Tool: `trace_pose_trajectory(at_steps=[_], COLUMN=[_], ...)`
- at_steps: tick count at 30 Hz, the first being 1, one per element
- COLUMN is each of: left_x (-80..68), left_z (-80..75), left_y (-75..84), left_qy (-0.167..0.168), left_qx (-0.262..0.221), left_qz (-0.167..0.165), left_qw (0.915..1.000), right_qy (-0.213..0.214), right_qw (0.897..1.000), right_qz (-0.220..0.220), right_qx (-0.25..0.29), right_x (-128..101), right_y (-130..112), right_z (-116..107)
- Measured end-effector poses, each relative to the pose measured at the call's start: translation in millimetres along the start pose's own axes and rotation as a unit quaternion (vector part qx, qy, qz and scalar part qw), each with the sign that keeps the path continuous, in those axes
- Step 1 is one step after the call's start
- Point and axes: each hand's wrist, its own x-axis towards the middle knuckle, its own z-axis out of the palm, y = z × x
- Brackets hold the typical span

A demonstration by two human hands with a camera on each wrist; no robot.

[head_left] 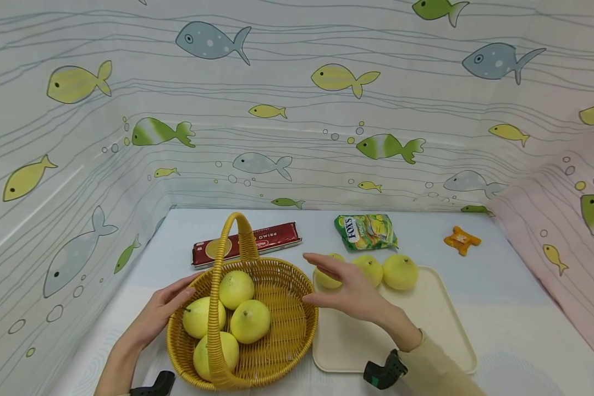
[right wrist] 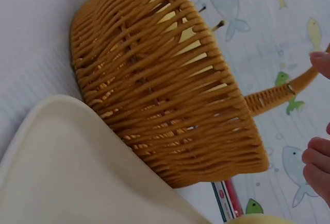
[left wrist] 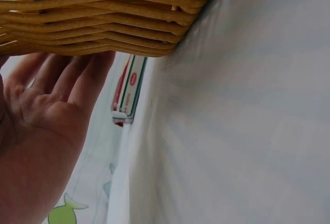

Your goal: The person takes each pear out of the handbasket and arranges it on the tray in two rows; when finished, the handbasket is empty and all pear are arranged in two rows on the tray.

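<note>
A yellow wicker basket (head_left: 282, 308) with a tall handle holds several yellow-green round fruits (head_left: 249, 320). My left hand (head_left: 165, 305) lies open with straight fingers against the basket's left wall (left wrist: 103, 26). A cream tray (head_left: 425, 330) sits right of the basket with three more fruits (head_left: 400, 271) along its far edge. My right hand (head_left: 344, 289) hovers open over the tray's near-left part, fingers spread, just in front of the leftmost fruit (head_left: 326, 279), holding nothing. In the right wrist view the basket (right wrist: 165, 80) and tray rim (right wrist: 67, 147) fill the frame.
A dark red flat box (head_left: 249, 242) lies behind the basket. A green sweets packet (head_left: 366, 231) and a small orange object (head_left: 461, 240) sit at the back of the pale blue table (head_left: 505, 308). Fish-patterned curtain walls enclose three sides.
</note>
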Motion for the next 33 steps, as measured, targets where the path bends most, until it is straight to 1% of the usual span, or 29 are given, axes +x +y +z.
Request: trace_pose_trajectory(at_steps=[7, 10, 14, 22, 26, 29, 33], left_x=[-0.2, -0.2, 0.0, -0.6, -0.4, -0.3, 0.2], left_z=[-1.1, -0.8, -0.2, 0.0, -0.6, -0.9, -1.1], left_y=[-2.3, -2.5, -2.3, -1.9, -2.5, -2.7, -2.4], left_qy=[-0.003, -0.005, -0.004, -0.001, -0.001, 0.0, -0.005], left_qx=[-0.009, -0.011, -0.006, -0.009, -0.01, -0.013, -0.017], left_qz=[0.005, 0.006, 0.007, 0.003, 0.003, 0.004, 0.004], left_qw=[0.9999, 0.9999, 1.0, 1.0, 0.9999, 0.9999, 0.9998], right_qy=[-0.037, -0.048, -0.052, -0.066, -0.072, -0.075, -0.076], right_qw=[0.999, 0.999, 0.999, 0.998, 0.997, 0.997, 0.997], right_qz=[0.006, 0.001, -0.009, 0.0, -0.006, -0.012, -0.005], right_qx=[0.016, 0.02, 0.013, 0.016, 0.014, 0.018, 0.031], right_x=[10, 14, 18, 26, 29, 31, 32], right_y=[0, 0, 0, -4, -7, -9, -11], right_z=[20, 27, 33, 44, 49, 53, 61])
